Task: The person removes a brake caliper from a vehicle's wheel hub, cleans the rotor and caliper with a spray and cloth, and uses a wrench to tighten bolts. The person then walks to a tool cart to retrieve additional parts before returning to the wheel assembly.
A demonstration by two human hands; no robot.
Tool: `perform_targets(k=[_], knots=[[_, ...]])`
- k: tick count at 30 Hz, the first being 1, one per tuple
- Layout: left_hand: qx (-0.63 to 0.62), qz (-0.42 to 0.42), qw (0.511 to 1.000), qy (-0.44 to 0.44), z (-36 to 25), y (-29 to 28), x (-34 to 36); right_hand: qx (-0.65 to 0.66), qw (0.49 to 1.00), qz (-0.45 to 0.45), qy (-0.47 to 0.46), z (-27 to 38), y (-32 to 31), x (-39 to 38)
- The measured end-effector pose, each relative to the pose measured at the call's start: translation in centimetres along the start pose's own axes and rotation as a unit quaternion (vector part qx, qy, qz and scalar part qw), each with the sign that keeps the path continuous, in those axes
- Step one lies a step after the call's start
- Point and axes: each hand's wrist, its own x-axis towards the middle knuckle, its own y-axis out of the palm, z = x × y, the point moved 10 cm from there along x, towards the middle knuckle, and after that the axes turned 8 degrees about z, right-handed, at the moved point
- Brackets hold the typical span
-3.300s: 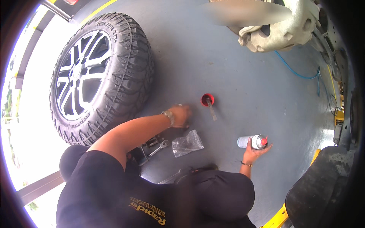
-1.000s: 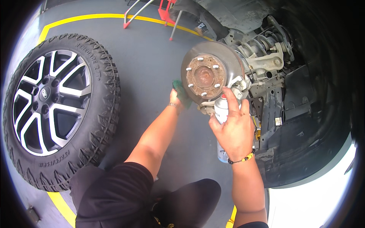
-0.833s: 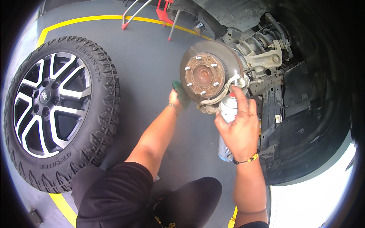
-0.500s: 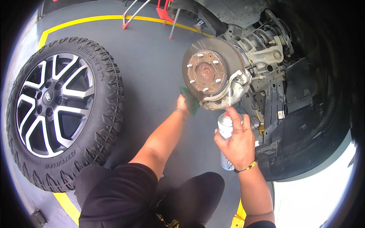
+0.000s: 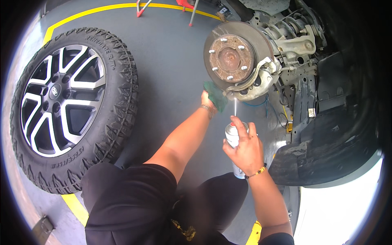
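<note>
1. As the head view is showing it, the right hand (image 5: 248,151) is gripping a spray can (image 5: 232,139), its index finger pressing the red nozzle (image 5: 233,124), and a pale jet (image 5: 235,108) is shooting toward the lower end of the brake caliper (image 5: 259,85).
2. To my eye, the step in hand is spraying down the brake; the next move is likely calling for steady aim at the caliper and a ready cloth for runoff.
3. The can is sitting below the caliper in the view, well clear of it. Its long axis is running nearly up and down the picture, nozzle end uppermost and leaning slightly left, the base trailing toward the wrist.
4. The left hand (image 5: 205,98) is holding a green cloth (image 5: 216,97) by the brake rotor's (image 5: 261,47) lower edge; I cannot tell whether they are touching.
5. Off to the left, a dismounted wheel (image 5: 55,93) is resting.
</note>
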Motion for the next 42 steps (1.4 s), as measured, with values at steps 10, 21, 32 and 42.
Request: perform_targets(k=[10,21,32,42], knots=[[0.126,-0.061,0.989,0.055,-3.1,0.9,-2.1,-0.021,0.999,-0.002,0.037,0.8,1.9,3.9],[0.039,0.080,0.995,0.038,-3.0,5.6,-2.0,0.134,0.977,-0.151,-0.070,-3.6,-12.6,8.7],[0.026,0.131,0.990,0.034,-3.0,7.3,-0.8,0.207,0.973,-0.063,-0.082,-10.2,-19.1,11.3],[0.035,0.073,0.995,0.052,-4.2,6.6,-0.2,0.123,0.985,-0.031,-0.118,-7.7,-22.2,18.4]])
